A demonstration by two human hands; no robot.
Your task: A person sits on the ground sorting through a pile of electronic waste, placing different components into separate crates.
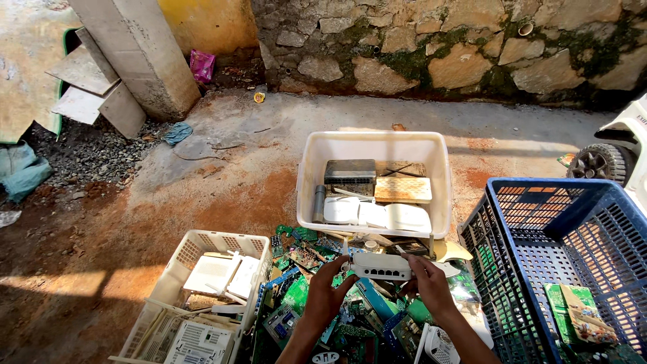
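Fingers of both hands are closed around the ends of a small white plastic network box with a row of ports along its front (381,266): the left hand (328,291) grips its left end, the right hand (428,282) its right end, and the box hangs just above a heap of green circuit boards and mixed electronic scrap (350,317). Behind the heap stands a white plastic tub (375,143) holding more casings; to the heap's left is a cream slotted basket (195,244) with flat white shells, and to its right a blue plastic crate (593,229), mostly bare.

As I judge it, the hold is only at the ends, so a slip would drop the box onto the boards below. Sharp board edges and solder points sit close under bare wrists, and a careless reach into the pile could scratch skin.
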